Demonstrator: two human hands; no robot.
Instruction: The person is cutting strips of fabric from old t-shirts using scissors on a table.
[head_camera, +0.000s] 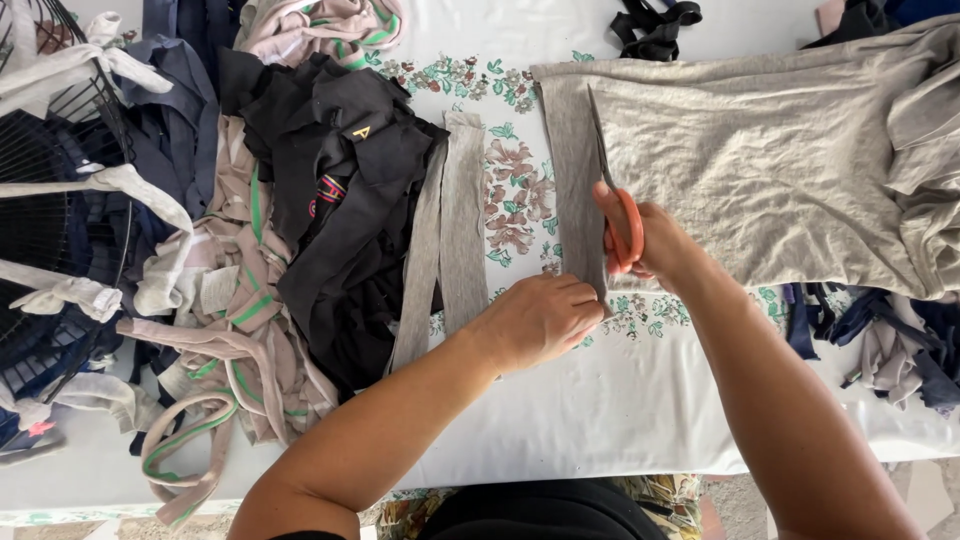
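Item one: a grey knit garment (770, 170), which we find spread flat across the far right of the counter (620, 400). A grey strip (578, 190) runs along its left edge, from far to near, partly cut away from the main cloth.

Item two: scissors with orange handles (622, 225), blades pointing away from us along the cut line between strip and garment. Our right hand (655, 245) grips the handles, fingers through the loops.

Item three: our left hand (540, 320), curled and pressing down on the near end of the grey strip, just left of the scissors. We cannot tell whether it pinches the cloth or only pins it to the counter.

Item four: two cut grey strips (445, 240), lying side by side to the left of the garment, apart from it, their left edge touching the dark pile.

Item five: a heap of black fabric pieces (340, 200), left of the cut strips.

Item six: beige and green-striped strips (230, 330), tangled further left and trailing toward the near edge.

Item seven: a black wire basket (40, 200) at the far left, draped with pale and navy scraps.

Item eight: a white floral cloth (515, 200) covering the counter, visible between the strips and the garment.

Item nine: dark scraps (655, 25) at the far edge, and more blue and grey scraps (880, 340) at the right, near the garment's hem.
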